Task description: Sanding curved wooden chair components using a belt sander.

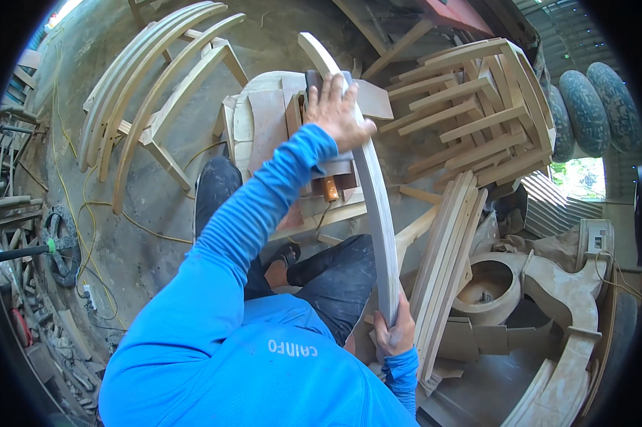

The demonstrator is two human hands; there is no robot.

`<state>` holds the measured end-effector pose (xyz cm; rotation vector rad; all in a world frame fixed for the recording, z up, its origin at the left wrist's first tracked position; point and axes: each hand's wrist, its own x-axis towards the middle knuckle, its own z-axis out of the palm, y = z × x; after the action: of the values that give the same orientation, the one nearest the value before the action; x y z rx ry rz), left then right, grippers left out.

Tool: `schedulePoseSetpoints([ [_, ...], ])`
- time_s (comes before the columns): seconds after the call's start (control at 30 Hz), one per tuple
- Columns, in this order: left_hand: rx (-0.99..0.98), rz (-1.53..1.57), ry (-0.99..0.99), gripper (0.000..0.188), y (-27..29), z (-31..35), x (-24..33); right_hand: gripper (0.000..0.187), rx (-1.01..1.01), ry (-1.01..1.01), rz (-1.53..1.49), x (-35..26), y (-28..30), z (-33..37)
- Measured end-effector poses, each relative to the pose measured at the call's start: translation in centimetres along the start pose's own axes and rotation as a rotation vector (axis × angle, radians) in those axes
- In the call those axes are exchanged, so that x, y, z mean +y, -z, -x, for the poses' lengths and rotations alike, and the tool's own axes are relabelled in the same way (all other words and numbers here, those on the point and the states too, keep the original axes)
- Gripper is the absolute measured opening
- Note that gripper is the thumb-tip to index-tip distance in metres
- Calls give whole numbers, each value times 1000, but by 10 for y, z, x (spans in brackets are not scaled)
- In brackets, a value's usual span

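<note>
A long curved wooden slat (379, 206) runs from the upper middle down to my right side. Gripping its near end, my right hand (398, 329) has its fingers wrapped round the wood. My left hand (337, 114) lies over the upper part of the slat, palm down with fingers stretched. A dark flat piece (312, 80) shows beside those fingertips; whether the hand touches it I cannot tell. Under the slat is a low work stand with brownish sheets (267, 128) and pale boards on it. An orange-handled tool (330, 188) sits just below my left wrist.
Curved slats (139, 78) lean on a wooden frame at left. Stacked wooden frames (477, 114) stand at right, near dark tyres (584, 110). Long boards (445, 263) lie beside my right hand, next to a dusty machine (488, 288). A yellow cord (146, 229) crosses the floor.
</note>
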<state>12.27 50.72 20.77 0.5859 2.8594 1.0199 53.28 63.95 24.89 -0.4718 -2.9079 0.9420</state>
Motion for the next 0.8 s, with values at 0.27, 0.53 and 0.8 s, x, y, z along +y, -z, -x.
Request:
schedulePoseSetpoints([
  [0.27, -54, 35, 62, 89, 4, -91, -62, 57, -10, 107, 50, -21, -11, -67],
  [0.53, -74, 94, 193, 90, -10, -190, -136, 49, 11, 132, 194, -49, -8, -135],
  [0.8, 75, 140, 184, 84, -48, -290, -197, 46, 38, 154, 267, -71, -43, -226],
])
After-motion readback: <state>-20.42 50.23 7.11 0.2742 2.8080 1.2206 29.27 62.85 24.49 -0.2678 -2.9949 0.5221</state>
